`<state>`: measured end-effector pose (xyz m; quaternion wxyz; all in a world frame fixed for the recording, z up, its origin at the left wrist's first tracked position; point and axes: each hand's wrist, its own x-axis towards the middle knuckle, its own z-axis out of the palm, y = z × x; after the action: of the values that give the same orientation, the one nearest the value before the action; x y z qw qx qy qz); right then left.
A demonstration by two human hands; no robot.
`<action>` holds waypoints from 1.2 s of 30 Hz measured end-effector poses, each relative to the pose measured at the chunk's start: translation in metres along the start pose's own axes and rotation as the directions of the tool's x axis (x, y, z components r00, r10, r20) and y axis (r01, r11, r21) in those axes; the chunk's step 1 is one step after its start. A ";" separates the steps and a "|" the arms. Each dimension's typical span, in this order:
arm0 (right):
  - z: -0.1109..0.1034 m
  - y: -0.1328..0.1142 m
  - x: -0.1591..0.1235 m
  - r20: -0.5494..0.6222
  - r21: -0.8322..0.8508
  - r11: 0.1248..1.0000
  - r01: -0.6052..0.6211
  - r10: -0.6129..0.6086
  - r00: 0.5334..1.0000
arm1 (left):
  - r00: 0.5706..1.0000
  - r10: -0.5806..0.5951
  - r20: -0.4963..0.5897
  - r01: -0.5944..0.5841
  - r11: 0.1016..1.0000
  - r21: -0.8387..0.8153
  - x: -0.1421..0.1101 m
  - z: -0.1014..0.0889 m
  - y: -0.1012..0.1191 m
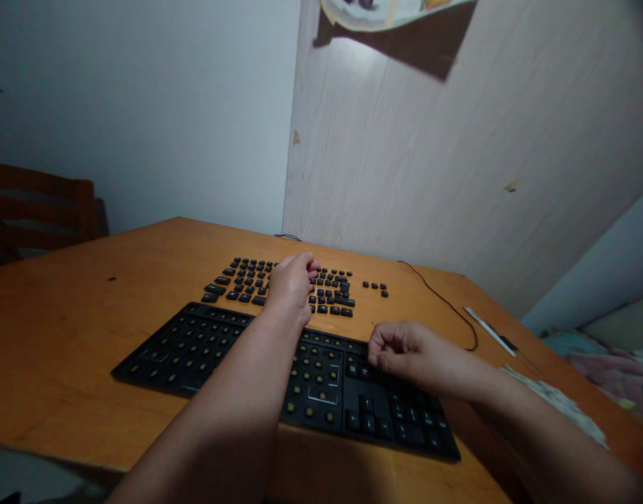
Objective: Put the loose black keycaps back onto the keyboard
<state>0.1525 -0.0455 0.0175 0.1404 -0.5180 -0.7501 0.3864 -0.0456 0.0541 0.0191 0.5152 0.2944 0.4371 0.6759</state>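
A black keyboard point(347, 392) lies across the near part of the table, its main block bare of caps with small yellowish key stems showing. Black keycaps are seated at its right end. My right hand point(405, 350) is closed in a pinch, fingertips down at the small key block right of the middle; whatever is between them is hidden. Beyond the keyboard, loose black keycaps point(248, 280) lie in rows on the table. Among these rows is my left hand point(292, 280), fingers curled together, with anything in them hidden from view. My left forearm crosses over the keyboard and covers part of it.
Several separate keycaps point(374, 285) lie to the right of the rows. A dark cable point(441, 297) curves over the wooden table point(116, 315). Farther right are a white stick-like object point(489, 330) and a crumpled cloth point(557, 402). A wooden chair point(43, 203) stands at left.
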 end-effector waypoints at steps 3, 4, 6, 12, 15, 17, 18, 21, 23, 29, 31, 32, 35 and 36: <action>-0.003 -0.005 -0.005 0.059 -0.091 0.995 0.051 -0.046 0.997 | 1.000 0.004 -0.002 -0.004 1.000 -0.001 0.000 0.000 0.000; -0.004 -0.005 -0.006 0.074 -0.141 0.987 0.073 -0.063 0.995 | 1.000 0.004 -0.004 -0.004 1.000 0.000 0.000 0.000 0.000; -0.004 -0.006 -0.007 0.075 -0.209 0.974 0.091 -0.077 0.994 | 1.000 0.001 -0.008 -0.001 1.000 0.004 0.000 0.000 0.000; -0.004 -0.005 -0.003 0.070 -0.230 0.968 0.101 -0.086 0.994 | 1.000 0.008 -0.011 -0.008 1.000 0.001 -0.001 0.000 0.000; -0.003 -0.005 -0.003 0.073 -0.219 0.971 0.096 -0.082 0.994 | 1.000 0.001 -0.006 -0.001 1.000 -0.005 -0.001 0.000 0.001; -0.002 -0.005 -0.003 0.082 -0.194 0.977 0.092 -0.077 0.994 | 1.000 -0.001 0.001 0.001 1.000 -0.006 -0.001 0.000 0.001; -0.002 -0.003 -0.003 0.084 -0.170 0.982 0.086 -0.072 0.994 | 1.000 -0.002 0.000 0.002 1.000 -0.006 -0.001 0.000 0.001; -0.008 0.006 0.004 -0.010 -0.041 0.997 0.062 -0.063 0.998 | 1.000 -0.007 -0.008 0.006 1.000 -0.013 -0.001 0.000 0.001; -0.020 0.018 0.014 -0.183 -0.011 0.997 0.072 -0.072 0.980 | 1.000 -0.008 -0.009 0.008 1.000 -0.020 -0.001 0.001 0.002; -0.069 0.061 0.055 -0.523 -0.395 0.893 -0.216 -0.025 0.852 | 1.000 -0.016 -0.002 0.016 1.000 -0.021 -0.001 0.000 0.003; -0.078 0.072 0.068 -0.548 -0.419 0.871 -0.257 -0.017 0.836 | 1.000 -0.016 0.000 0.016 1.000 -0.018 -0.001 0.000 0.003; -0.080 0.077 0.073 -0.555 -0.421 0.866 -0.271 -0.010 0.832 | 1.000 -0.015 0.000 0.015 1.000 -0.017 -0.001 -0.001 0.003; -0.079 0.088 0.086 -0.570 -0.426 0.849 -0.313 0.017 0.821 | 1.000 -0.010 0.003 0.010 1.000 -0.020 -0.001 -0.001 0.003; -0.077 0.091 0.090 -0.575 -0.427 0.844 -0.325 0.025 0.818 | 1.000 -0.008 0.003 0.009 1.000 -0.022 -0.001 -0.001 0.003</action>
<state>0.2222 0.0825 -0.0142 0.1707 -0.6939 -0.6993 0.0222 -0.0473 0.0530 0.0210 0.5218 0.2879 0.4302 0.6780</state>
